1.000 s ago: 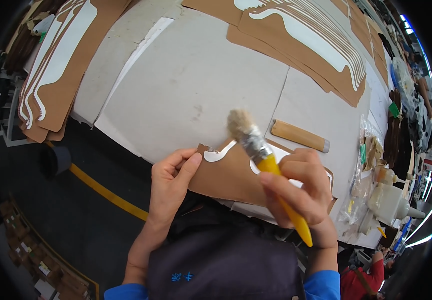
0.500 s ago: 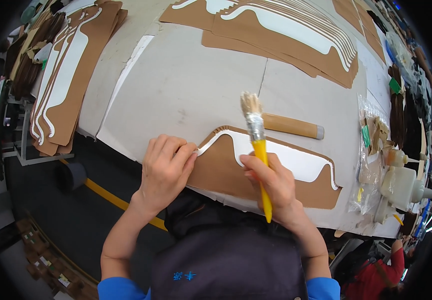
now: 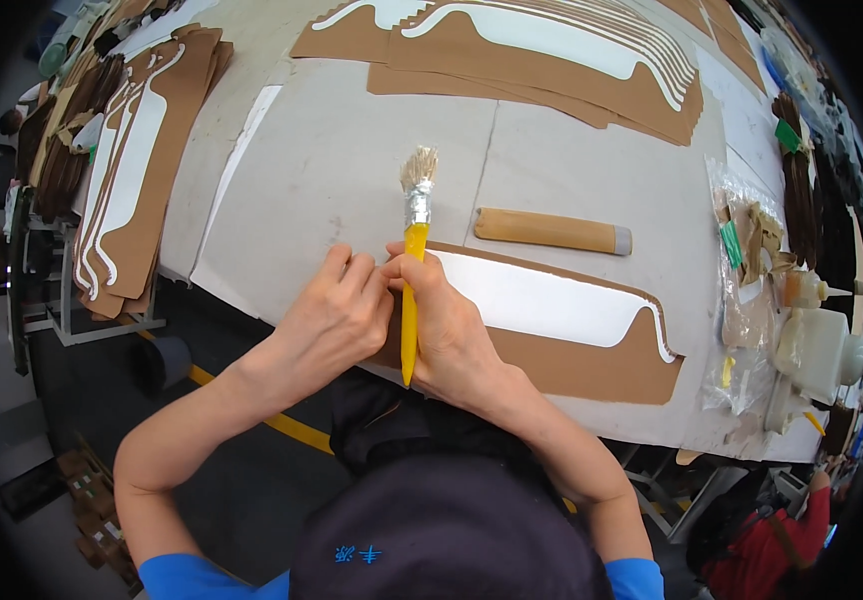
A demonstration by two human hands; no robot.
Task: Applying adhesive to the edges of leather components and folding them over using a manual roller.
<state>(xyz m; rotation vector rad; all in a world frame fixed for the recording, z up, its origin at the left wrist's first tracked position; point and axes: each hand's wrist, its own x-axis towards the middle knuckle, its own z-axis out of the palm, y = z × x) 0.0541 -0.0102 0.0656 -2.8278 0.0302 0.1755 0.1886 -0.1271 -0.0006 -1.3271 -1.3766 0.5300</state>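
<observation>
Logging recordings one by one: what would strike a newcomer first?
Probably the yellow-handled brush with pale bristles in the right hand, near the centre. Next, the brown sheet bearing a white curved shape, reaching right of that hand; then the overlapping brown-and-white sheets along the top.

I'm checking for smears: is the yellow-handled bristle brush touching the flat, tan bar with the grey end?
Apart. The head view shows grey tabletop plainly between the yellow-handled brush and the tan bar.

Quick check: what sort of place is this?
Probably a manual assembly workshop: many matching brown pieces with white shapes lie overlapping, the right hand holds a yellow-handled brush, and a whitish bottle is nearby.
</observation>
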